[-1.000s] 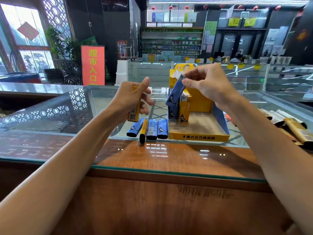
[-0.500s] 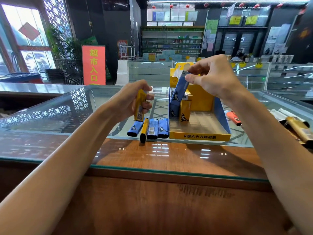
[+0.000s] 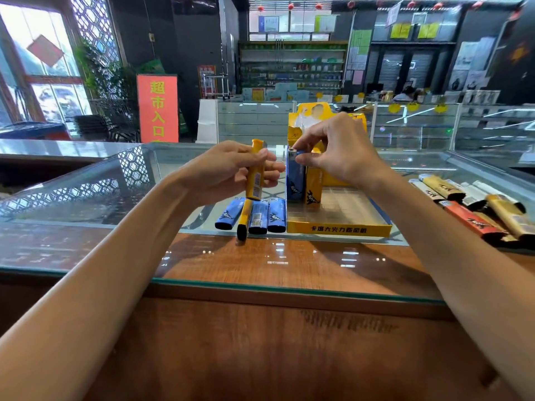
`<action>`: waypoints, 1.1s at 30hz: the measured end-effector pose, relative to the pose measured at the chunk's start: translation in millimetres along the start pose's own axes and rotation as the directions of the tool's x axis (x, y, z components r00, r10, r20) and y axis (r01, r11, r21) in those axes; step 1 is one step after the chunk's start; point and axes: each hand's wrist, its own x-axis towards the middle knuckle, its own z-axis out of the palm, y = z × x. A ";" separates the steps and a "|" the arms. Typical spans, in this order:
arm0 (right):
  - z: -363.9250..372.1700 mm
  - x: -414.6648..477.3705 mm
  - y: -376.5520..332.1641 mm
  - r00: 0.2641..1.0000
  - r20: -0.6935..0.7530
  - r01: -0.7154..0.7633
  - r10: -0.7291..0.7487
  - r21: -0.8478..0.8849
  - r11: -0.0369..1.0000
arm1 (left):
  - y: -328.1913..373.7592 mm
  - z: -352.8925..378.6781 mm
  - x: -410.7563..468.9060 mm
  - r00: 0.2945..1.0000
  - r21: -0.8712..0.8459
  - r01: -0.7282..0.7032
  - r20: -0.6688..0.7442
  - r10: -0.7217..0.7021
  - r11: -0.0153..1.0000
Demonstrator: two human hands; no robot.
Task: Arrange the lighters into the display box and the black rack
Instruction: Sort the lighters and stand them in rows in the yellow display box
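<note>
Right grip (image 3: 341,151) has swung blue lighter (image 3: 295,183) from tilted to upright, now standing at display box's (image 3: 338,230) back-left corner, top still pinched. Left grip (image 3: 223,172) clasps yellow lighter (image 3: 256,175) beside the box, likely next.

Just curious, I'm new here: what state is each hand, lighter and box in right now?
Left hand: grips upright yellow lighter.
Right hand: pinches top of blue lighter, upright in display box.
Loose blue lighters: lying flat beside the box.
</note>
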 end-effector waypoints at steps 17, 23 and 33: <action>-2.7 -4.3 2.7 1.000 -0.022 -0.001 0.003 0.087 0.996 | -6.0 -9.6 3.4 0.997 0.125 -0.074 0.020 0.072 0.989; -21.1 -8.7 -2.5 0.964 0.225 0.012 -0.138 0.485 0.874 | -6.8 -2.7 2.8 0.982 0.093 -0.110 0.163 0.094 0.990; -24.0 -8.6 1.8 0.926 0.274 -0.003 -0.261 0.696 0.718 | -8.4 3.6 1.4 0.921 -0.086 -0.063 0.379 0.091 0.994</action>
